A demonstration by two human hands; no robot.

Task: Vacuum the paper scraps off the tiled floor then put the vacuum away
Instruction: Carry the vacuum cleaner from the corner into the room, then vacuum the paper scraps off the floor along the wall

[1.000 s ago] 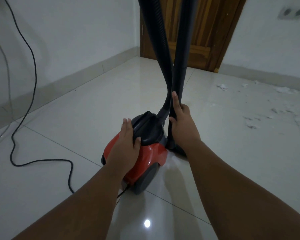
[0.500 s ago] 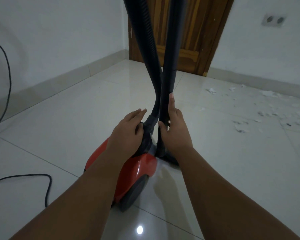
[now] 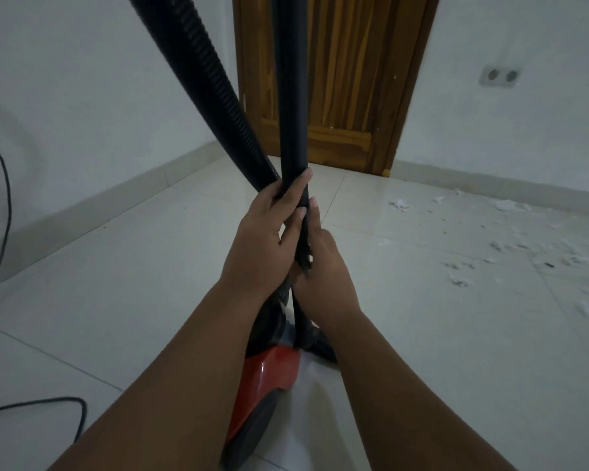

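Observation:
A red and black canister vacuum (image 3: 269, 372) sits on the white tiled floor (image 3: 133, 283) below my forearms. Its ribbed black hose (image 3: 204, 76) and smooth black wand tube (image 3: 291, 96) rise side by side out of the top of the frame. My left hand (image 3: 262, 239) is wrapped around the wand tube where hose and tube meet. Just below it, my right hand (image 3: 323, 270) grips the same tube from the right. Torn paper scraps (image 3: 510, 256) lie scattered on the tiles at the right.
A black power cord (image 3: 4, 205) hangs down the left wall and loops across the floor at the lower left. A closed wooden door (image 3: 351, 79) stands straight ahead. A double wall socket (image 3: 498, 76) is on the right wall.
My left hand has left the vacuum body and risen to grasp the wand tube above my right hand. The view has come closer to the vacuum.

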